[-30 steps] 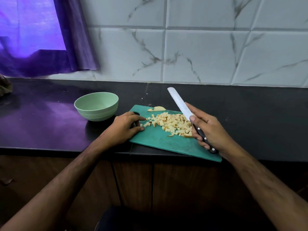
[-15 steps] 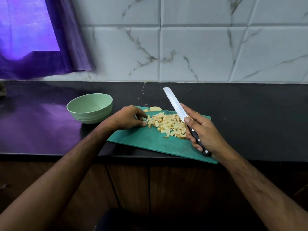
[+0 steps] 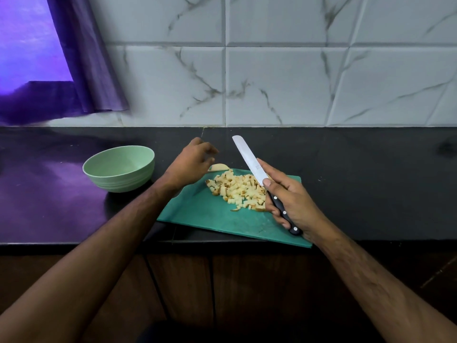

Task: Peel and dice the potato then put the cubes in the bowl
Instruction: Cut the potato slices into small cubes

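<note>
- The person stands at a dark counter (image 3: 371, 169) with a teal cutting board (image 3: 210, 216) lying across its front edge, one corner poking out a little past the edge
- A heap of small potato cubes (image 3: 238, 190) sits on the far half of the board, pale with browner edges here and there; none of them are in the bowl
- The right hand (image 3: 289, 201) grips the black riveted handle of a knife (image 3: 249, 160), thumb laid on the base of the blade; the blade slants up and away to the left, its tip raised above the counter behind the board
- The left hand (image 3: 190, 164) hovers over the board's far left corner, fingers loosely bent and a bit blurred, holding nothing that I can make out
- A curved scrap of potato (image 3: 218, 167) lies just behind the board's far edge, right by the left hand's fingers
- The pale green bowl (image 3: 118, 169) stands on the counter to the left of the board, close to it but apart, looking empty inside
- Marbled white tiles (image 3: 296, 82) back the counter, and a purple curtain (image 3: 81, 70) hangs at the far left
</note>
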`<state>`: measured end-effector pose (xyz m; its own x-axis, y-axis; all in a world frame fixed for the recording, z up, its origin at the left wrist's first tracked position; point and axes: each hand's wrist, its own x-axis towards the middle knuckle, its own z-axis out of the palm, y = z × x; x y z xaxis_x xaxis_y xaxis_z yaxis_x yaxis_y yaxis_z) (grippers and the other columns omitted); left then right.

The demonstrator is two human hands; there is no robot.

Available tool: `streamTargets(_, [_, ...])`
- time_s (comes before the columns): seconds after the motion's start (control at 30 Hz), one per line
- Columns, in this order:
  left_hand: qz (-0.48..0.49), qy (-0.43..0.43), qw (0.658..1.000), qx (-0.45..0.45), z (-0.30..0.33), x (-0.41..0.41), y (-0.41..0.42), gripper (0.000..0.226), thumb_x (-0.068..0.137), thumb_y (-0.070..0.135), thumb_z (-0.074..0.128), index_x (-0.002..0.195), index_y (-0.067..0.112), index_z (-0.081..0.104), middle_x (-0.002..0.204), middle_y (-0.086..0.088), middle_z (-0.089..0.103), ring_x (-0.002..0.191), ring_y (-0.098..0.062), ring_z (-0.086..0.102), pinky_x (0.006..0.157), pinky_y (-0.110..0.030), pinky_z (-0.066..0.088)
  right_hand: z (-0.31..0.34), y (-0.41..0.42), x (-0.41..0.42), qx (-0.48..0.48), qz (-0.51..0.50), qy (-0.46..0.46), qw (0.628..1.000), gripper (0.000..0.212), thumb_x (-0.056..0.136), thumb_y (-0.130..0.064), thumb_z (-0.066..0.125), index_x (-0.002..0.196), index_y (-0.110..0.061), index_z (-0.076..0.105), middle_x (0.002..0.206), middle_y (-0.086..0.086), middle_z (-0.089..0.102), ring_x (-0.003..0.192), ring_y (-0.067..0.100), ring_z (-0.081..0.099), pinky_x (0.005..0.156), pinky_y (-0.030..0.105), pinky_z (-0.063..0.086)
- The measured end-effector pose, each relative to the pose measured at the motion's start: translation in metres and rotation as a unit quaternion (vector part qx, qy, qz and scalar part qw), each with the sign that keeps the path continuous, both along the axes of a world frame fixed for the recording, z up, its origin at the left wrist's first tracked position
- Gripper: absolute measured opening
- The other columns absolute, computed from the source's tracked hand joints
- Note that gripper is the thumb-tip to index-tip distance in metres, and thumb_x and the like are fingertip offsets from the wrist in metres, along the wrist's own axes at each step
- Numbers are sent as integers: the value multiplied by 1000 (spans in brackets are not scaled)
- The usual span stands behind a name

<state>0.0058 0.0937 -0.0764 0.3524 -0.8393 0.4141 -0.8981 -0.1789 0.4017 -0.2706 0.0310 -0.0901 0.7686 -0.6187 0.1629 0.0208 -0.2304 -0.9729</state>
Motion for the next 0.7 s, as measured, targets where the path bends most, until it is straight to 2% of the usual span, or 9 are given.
streamTargets(0.07, [17, -74, 994, 73, 3, 1, -12, 38, 99, 17, 56, 135, 26, 61, 136, -2, 53, 121, -22, 56, 107, -52, 43, 0, 0, 1, 5, 3, 0, 1000, 46, 110, -25, 43, 147, -53, 44, 57, 5, 45, 36, 17, 33, 39, 23, 29])
streamTargets(0.13, [12, -112, 984, 139, 11, -5, -22, 46, 99, 16, 52, 144, 29, 53, 147, 0, 51, 134, -24, 50, 110, -57, 38, 0, -1, 0, 9, 2, 0, 1000, 46, 110, -25, 43, 147, -53, 44, 57, 4, 45, 36, 18, 33, 40, 23, 29])
streamTargets(0.2, [1, -119, 974, 193, 17, -7, -29, 45, 101, 19, 52, 144, 29, 52, 142, 5, 58, 133, -21, 52, 111, -56, 38, 0, -1, 0, 8, 3, -1, 1000, 46, 110, -25, 43, 147, -53, 44, 57, 4, 46, 36, 18, 33, 41, 24, 29])
streamTargets(0.27, [-6, -132, 967, 219, 18, -7, -31, 34, 100, 23, 57, 133, 30, 61, 128, 11, 66, 123, -16, 59, 108, -52, 41, 0, 0, 0, 3, 4, 2, 1000, 47, 110, -25, 43, 147, -53, 43, 57, 3, 46, 36, 17, 33, 40, 25, 29])
streamTargets(0.37, [-4, -143, 968, 205, 14, -5, -32, 25, 95, 25, 65, 119, 33, 67, 116, 15, 69, 114, -11, 62, 103, -47, 46, 0, 0, 0, -3, 4, 7, 1000, 47, 110, -24, 43, 148, -53, 42, 57, 4, 47, 37, 17, 34, 39, 25, 30])
streamTargets(0.5, [-12, -107, 982, 155, 9, -1, -30, 31, 88, 17, 72, 116, 29, 69, 106, 10, 59, 102, -12, 60, 93, -44, 53, -1, 0, 1, -5, 5, 8, 1000, 47, 110, -25, 43, 148, -53, 41, 56, 3, 48, 37, 18, 33, 42, 27, 31])
streamTargets(0.7, [-21, -126, 989, 77, 19, -2, -18, 15, 89, 22, 71, 104, 23, 74, 97, 6, 62, 90, -16, 62, 84, -44, 56, -1, -1, 1, -3, 5, 3, 1000, 47, 109, -26, 44, 147, -53, 43, 57, 2, 48, 37, 17, 34, 46, 27, 32])
